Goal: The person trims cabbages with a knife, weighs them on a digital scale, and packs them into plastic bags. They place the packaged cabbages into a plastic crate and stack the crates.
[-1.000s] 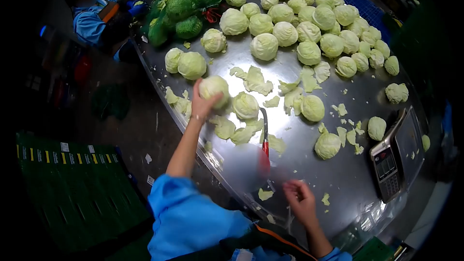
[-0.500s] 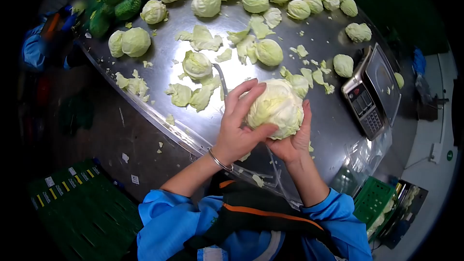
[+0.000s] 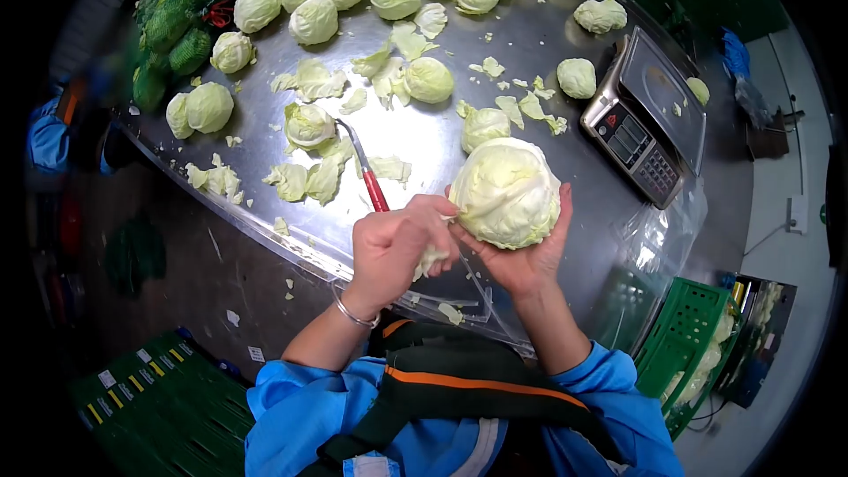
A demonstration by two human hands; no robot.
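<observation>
Left hand [image 3: 402, 243]: fingers curled in, apparently pinching a torn cabbage leaf [image 3: 430, 261], though the fist hides most of the grip. Right hand [image 3: 530, 272]: fingers spread and cupped beneath a large cabbage head [image 3: 508, 194], thumb up its right side, head raised over the near edge of the steel desk [image 3: 596, 234]. Change: half a second ago both hands wrapped this head; now the left has come off it, leaving the right to carry it alone. Reads as outer-leaf stripping under way, by my judgement. Just beyond the left hand, a red-handled curved knife [image 3: 374, 187] lies loose, its blade beside a smaller cabbage [image 3: 309, 126]. Further out: scattered leaves [image 3: 320, 79], scale [image 3: 629, 140] to the right, netted cabbages [image 3: 170, 22] far left.
</observation>
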